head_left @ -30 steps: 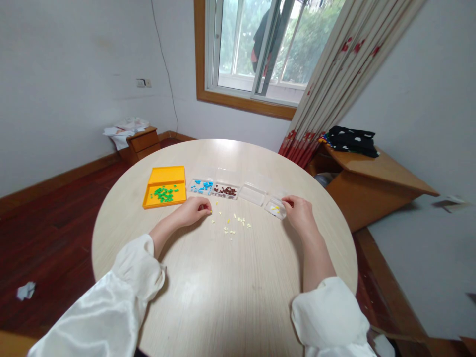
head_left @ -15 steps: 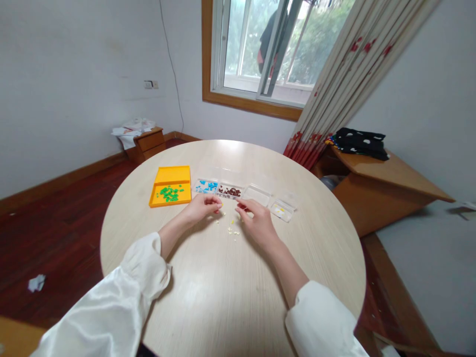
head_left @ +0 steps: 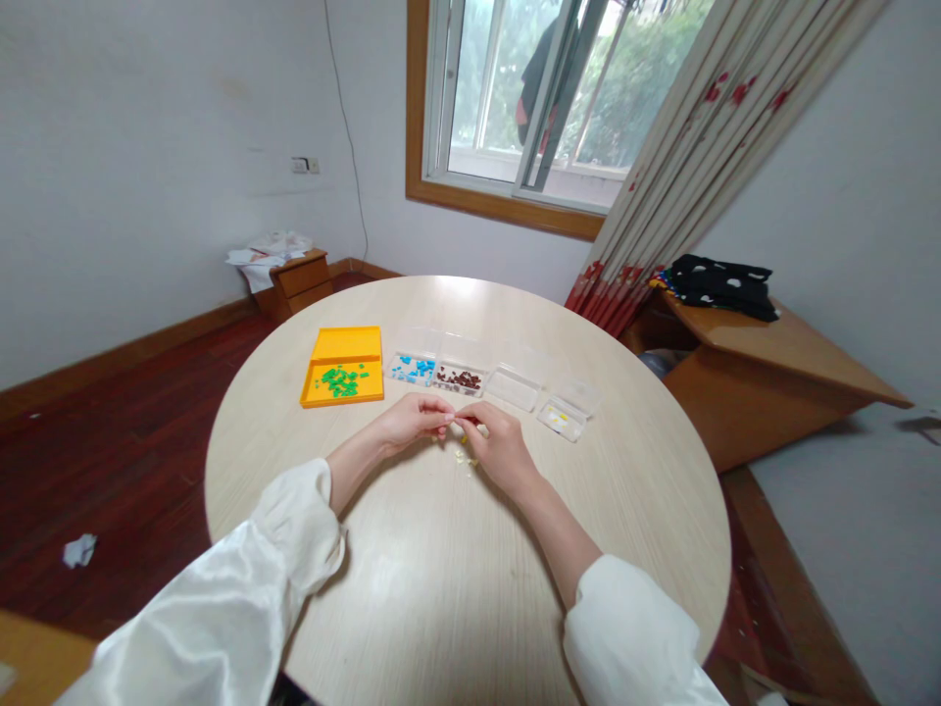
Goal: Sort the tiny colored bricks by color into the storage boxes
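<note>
My left hand (head_left: pixel 413 420) and my right hand (head_left: pixel 498 443) meet fingertip to fingertip over the middle of the table, both pinched closed. A small yellow piece showed at my left fingertips a moment ago; the fingers now cover it. What my right fingertips grip is too small to make out. Just below the hands lie several tiny pale yellow pieces (head_left: pixel 462 458) on the tabletop, partly hidden by my right hand. Beyond them stand clear plastic boxes, one with blue pieces (head_left: pixel 420 367) and one with dark brown pieces (head_left: pixel 460 378).
An open orange case (head_left: pixel 345 343) with green pieces (head_left: pixel 340 380) stands at left on the round table (head_left: pixel 412 588). Right of the brown pieces are a clear open box (head_left: pixel 515 387) and a smaller clear box (head_left: pixel 565 420) holding a few yellow and white pieces. A wooden cabinet (head_left: pixel 779 382) stands beyond the table.
My hands have come together from a short gap, so their fingertips now touch. The yellow piece at my left fingertips has gone from sight between them. The view has shifted slightly.
</note>
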Demonstrator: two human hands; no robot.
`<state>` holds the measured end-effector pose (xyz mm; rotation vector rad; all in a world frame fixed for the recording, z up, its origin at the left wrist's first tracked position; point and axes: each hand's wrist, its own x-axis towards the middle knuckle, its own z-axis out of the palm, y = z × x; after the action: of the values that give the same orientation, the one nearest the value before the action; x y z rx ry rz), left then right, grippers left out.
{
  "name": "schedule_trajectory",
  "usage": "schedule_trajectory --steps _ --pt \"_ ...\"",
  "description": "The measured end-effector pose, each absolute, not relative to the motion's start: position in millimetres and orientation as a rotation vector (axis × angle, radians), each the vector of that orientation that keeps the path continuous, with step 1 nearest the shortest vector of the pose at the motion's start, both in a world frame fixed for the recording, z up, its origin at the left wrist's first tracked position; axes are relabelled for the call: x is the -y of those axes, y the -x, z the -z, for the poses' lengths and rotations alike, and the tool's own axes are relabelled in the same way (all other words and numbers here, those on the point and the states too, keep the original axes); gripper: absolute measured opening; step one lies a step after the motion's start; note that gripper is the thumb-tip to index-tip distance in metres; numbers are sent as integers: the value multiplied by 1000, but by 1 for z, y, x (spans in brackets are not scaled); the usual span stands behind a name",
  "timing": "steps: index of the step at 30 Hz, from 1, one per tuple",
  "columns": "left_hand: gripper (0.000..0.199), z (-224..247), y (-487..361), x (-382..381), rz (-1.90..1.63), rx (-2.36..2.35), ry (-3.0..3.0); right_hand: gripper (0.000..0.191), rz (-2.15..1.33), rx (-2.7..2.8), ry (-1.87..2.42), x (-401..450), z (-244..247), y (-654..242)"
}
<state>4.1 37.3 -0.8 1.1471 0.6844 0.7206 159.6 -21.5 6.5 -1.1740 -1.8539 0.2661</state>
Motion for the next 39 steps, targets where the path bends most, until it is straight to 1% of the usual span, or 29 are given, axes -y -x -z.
schedule_trajectory --steps 6,11,20,26,33,36,39 --pt "30 0 -5 -38 -790 -714 -971 13 -319 1772 1172 25 -9 -154" --pt "28 -3 -8 -34 -905 -760 -969 13 -374 1711 1147 25 -6 -147" --pt "29 2 -14 -32 -903 -785 -970 10 -360 1645 1199 23 -3 -146" --pt "25 1 -11 -33 -874 -775 -972 13 -210 1785 1200 24 -6 -149" --pt "13 -11 -8 -31 -787 -709 -826 15 -46 1867 1231 21 -10 -160" --pt "8 -15 -6 -33 -838 -752 -796 14 -1 1813 1290 19 -16 -174" --pt "9 -15 -1 -38 -964 -814 -823 12 106 1691 1419 17 -24 -202"
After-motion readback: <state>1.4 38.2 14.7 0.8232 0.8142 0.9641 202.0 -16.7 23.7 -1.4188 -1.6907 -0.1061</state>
